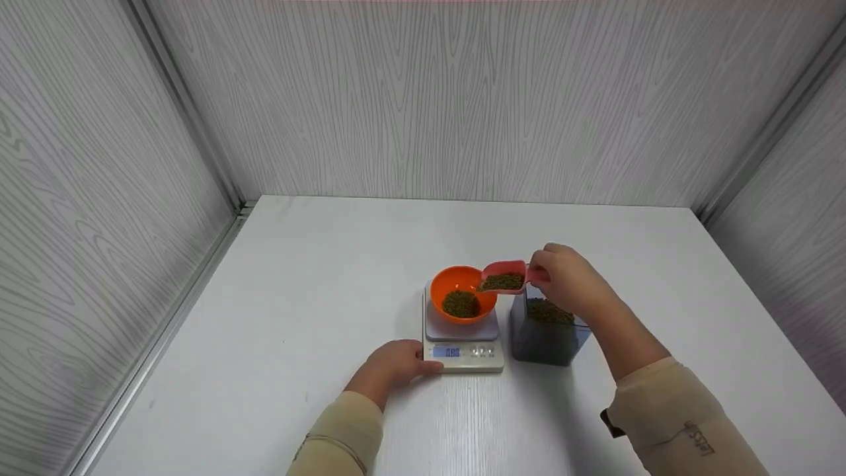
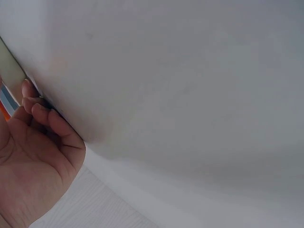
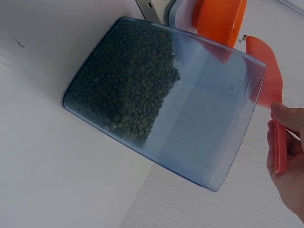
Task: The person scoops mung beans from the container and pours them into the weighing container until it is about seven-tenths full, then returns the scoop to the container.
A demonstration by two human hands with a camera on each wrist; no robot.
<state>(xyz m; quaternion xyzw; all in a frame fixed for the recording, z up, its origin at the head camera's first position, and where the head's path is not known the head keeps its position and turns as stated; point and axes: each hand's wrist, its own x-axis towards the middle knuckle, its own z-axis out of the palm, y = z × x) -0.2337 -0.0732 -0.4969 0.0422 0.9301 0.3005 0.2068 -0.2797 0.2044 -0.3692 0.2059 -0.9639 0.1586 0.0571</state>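
My right hand (image 1: 567, 279) pinches the handle of a red scoop (image 3: 268, 71) loaded with mung beans (image 1: 502, 282). The scoop's lip is over the right rim of an orange bowl (image 1: 467, 275), and a few beans show in the air beside it in the right wrist view. More beans lie in the bowl, which stands on a white kitchen scale (image 1: 466, 364) with a lit display. My left hand (image 1: 395, 363) grips the scale's front left corner, thumb on top; in the left wrist view its fingers (image 2: 40, 114) curl against the scale's edge.
Right of the scale, under my right hand, stands a clear bluish container (image 3: 204, 118) partly filled with mung beans. Everything rests on a white table (image 1: 317, 264). Grey wood-grain panels (image 1: 423, 99) enclose it at the back and both sides.
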